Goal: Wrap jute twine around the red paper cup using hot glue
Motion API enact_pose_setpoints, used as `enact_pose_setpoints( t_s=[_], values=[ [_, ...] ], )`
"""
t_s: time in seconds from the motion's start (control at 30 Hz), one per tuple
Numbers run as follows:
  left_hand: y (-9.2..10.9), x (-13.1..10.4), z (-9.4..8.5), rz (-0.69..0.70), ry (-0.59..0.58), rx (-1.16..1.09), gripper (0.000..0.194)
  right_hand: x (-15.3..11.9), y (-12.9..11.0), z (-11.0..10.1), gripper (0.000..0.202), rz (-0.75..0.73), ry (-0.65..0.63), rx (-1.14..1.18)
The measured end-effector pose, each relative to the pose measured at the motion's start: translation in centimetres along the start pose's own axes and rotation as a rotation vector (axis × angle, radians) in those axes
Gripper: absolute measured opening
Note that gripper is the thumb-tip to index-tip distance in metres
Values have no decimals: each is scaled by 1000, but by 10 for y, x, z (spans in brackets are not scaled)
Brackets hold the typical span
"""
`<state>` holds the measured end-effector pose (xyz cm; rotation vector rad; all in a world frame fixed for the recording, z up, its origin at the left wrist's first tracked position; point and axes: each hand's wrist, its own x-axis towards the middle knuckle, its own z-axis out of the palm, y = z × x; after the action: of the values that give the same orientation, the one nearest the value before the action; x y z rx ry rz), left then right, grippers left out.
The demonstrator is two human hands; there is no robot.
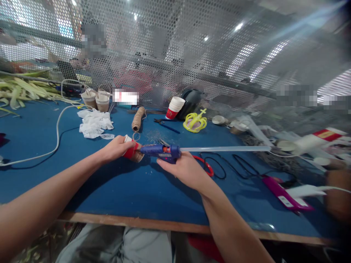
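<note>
My left hand (118, 148) is closed on a red and white paper cup (129, 150) lying on its side, with brown twine wrapped round its right end. My right hand (183, 168) grips a blue glue gun (161, 150). A long clear glue stick (225, 149) sticks out of the gun's back toward the right. The gun's nozzle points left and is at the twine-wrapped part; whether it touches cannot be told. Beyond the cup a roll of brown twine (138, 119) lies on the blue table (131, 199), its strand leading toward the cup.
White crumpled gloves (94, 123) and twine-wrapped cups (102, 101) are at the back left. Pliers (168, 126), stacked cups (174, 107) and a yellow crown (195, 121) stand or lie behind. Black cable and a purple power strip (286, 195) lie right.
</note>
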<state>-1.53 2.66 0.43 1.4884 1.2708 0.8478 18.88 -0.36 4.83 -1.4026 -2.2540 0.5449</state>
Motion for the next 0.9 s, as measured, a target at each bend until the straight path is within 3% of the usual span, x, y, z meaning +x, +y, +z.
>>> enact_pose_setpoints(
  t_s=[0.9],
  values=[
    [-7,1,-1,33,9,105,30,6,7,0,19,60,27,66]
  ],
)
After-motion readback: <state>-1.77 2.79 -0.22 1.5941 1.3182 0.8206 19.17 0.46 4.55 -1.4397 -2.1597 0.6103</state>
